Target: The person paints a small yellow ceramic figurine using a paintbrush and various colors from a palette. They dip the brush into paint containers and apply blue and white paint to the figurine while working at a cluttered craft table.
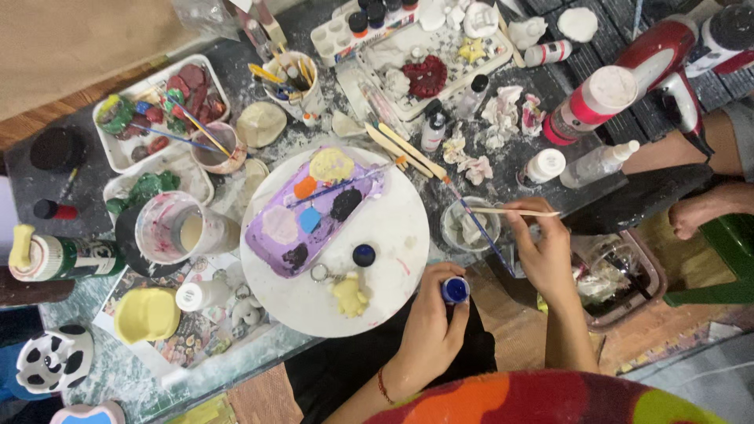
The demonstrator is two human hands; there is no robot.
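Left hand (430,326) is wrapped around a small open blue paint bottle (455,290), near edge of the tabletop (94,369), its dark cap (364,254) sitting off on the round white board (393,228). Right hand (543,251) is pinching a thin wooden-handled brush (514,211), tip over a little clear cup (470,226) on the right. So far the purple palette (310,216) already has yellow, orange, blue, black and pale dabs on it. Looks like the small yellow keychain figure (349,295) has its base coat but no details yet, so I'd guess painting is midway.
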